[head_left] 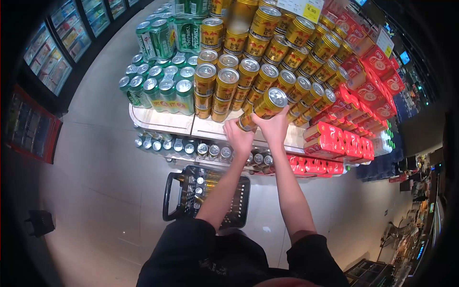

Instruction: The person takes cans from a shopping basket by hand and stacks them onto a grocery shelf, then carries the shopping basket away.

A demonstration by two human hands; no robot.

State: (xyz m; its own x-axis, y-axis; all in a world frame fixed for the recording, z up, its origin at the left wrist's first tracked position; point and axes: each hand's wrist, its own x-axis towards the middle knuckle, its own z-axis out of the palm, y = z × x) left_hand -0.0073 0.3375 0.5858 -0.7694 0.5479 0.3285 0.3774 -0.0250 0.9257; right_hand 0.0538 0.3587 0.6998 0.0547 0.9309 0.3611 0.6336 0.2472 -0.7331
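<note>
Two gold cans, one above the other and tilted, are held over the front edge of the wooden display shelf (pixel 210 128). My left hand (pixel 240 138) is closed round the lower gold can (pixel 247 120). Higher up, my right hand (pixel 273 125) grips the upper gold can (pixel 270 103), whose silver top faces me. Behind them rise stacked rows of gold cans (pixel 226 83). Below the shelf, a black basket (pixel 245 203) on the floor holds several gold cans (pixel 210 184), partly hidden by my left forearm.
Green can packs (pixel 166 93) stand left of the gold stacks, red packs (pixel 330 139) to the right. A lower shelf carries more cans (pixel 214 152). Price signs (pixel 311 12) hang above. Glass-door fridges (pixel 48 57) line the far left. A dark bin-like object (pixel 40 223) sits at lower left.
</note>
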